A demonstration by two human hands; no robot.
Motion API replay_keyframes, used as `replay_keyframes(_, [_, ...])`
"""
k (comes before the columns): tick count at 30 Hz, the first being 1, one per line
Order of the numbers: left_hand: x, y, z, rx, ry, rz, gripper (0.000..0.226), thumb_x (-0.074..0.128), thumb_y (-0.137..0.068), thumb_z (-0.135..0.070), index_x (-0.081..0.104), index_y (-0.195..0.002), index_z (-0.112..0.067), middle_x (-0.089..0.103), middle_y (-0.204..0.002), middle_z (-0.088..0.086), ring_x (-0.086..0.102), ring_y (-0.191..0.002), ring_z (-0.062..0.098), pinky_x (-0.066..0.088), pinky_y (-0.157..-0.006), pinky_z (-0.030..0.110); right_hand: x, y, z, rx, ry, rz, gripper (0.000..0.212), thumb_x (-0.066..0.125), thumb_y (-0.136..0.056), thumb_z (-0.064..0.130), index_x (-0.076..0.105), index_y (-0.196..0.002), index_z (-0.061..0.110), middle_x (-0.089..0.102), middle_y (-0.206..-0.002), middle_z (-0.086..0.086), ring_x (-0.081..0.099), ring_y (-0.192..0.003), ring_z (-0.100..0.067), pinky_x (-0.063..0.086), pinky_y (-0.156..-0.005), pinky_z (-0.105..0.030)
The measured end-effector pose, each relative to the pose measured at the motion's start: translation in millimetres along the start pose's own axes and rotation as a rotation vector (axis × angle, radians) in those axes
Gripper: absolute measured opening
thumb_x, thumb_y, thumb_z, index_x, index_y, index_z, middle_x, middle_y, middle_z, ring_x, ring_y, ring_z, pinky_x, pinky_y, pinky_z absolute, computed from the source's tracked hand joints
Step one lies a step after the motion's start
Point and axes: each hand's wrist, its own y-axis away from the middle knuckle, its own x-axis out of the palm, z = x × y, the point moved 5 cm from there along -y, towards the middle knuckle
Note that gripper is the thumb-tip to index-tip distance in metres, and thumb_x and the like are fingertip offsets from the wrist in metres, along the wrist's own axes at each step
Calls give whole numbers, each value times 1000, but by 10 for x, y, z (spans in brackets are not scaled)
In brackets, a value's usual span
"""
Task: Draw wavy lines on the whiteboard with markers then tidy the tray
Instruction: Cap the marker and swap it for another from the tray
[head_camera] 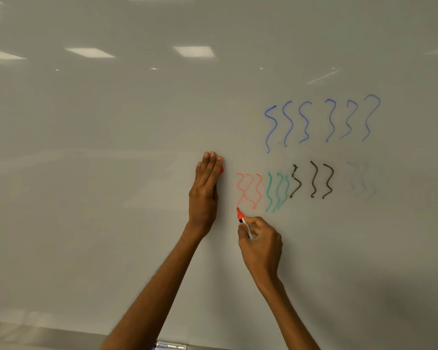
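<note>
Down at the lower left edge, the grey tray (pixel 36 334) runs along the foot of the whiteboard (pixel 86 223), which fills nearly the whole view and mirrors the ceiling lights. Right of centre along the tray lies a marker with a blue label (pixel 171 346), partly hidden by the forearm.

Further right, the left hand (pixel 204 193) lies flat against the board. Its fingers are straight and together and point up, so its grip is wide and closes round nothing. A red cap (pixel 222 170) peeks out from behind the fingertips, between them and the board.

Just beside that hand stand three red wavy lines (pixel 249 190). The tip of the red marker (pixel 240 216) touches the board at their lower left end. The right hand (pixel 261 246) has its grip closed on this marker, thumb and curled fingers pinching the white barrel from below, with the marker tilted up and to the left.

Next come three green wavy lines (pixel 277 193), close against the red ones, then three dark wavy lines (pixel 314 181). Above these runs a row of six blue wavy lines (pixel 330 121). Farthest right, level with the dark lines, is a faint bluish smudge (pixel 360 181).
</note>
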Motion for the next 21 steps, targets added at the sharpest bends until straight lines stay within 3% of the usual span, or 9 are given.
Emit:
replay_keyframes(3, [-75,-16,5,-84,94,26,47,53,-91,14,49,-137,2,41,-149,14,32,-143,24,26,-119,41,-82,41,-111,84,-149,10,15,73,-83,17,72,-99,18,75,-92,5,70,-80,-6,61,-70,-35])
replay_keyframes(8, [-353,398,-203,-252,261,78,41,59,-89,10,57,-129,2,58,-133,13,52,-128,17,35,-111,21,-233,232,-181,114,-312,71,14,71,-86,20,70,-99,25,75,-88,10,70,-70,-10,60,-60,-33])
replay_keyframes(10, [-432,786,-302,-285,269,152,40,64,-89,4,61,-127,-7,68,-120,2,62,-114,8,41,-107,21,-295,315,-202,115,-337,167,11,70,-87,20,71,-98,24,75,-85,10,68,-66,-10,57,-56,-27])
replay_keyframes(15, [-532,1718,-402,-669,420,400,35,72,-86,-13,53,-114,-22,75,-96,-14,67,-99,-2,46,-87,9,-366,541,-470,119,-207,510,13,73,-85,21,74,-98,24,75,-89,9,69,-66,-9,53,-54,-19])
replay_keyframes(17, [-578,1937,-407,-750,440,436,35,73,-86,-15,49,-110,-23,75,-94,-16,68,-97,0,46,-86,9,-386,639,-626,154,-126,629,14,74,-84,24,75,-98,25,75,-89,10,68,-63,-6,53,-56,-20])
replay_keyframes(21, [-619,2194,-442,-783,431,507,37,74,-85,-13,45,-106,-25,75,-94,-15,69,-95,2,47,-92,15,-427,841,-846,163,-58,776,17,75,-83,29,75,-99,24,75,-87,9,69,-58,-17,58,-62,-30])
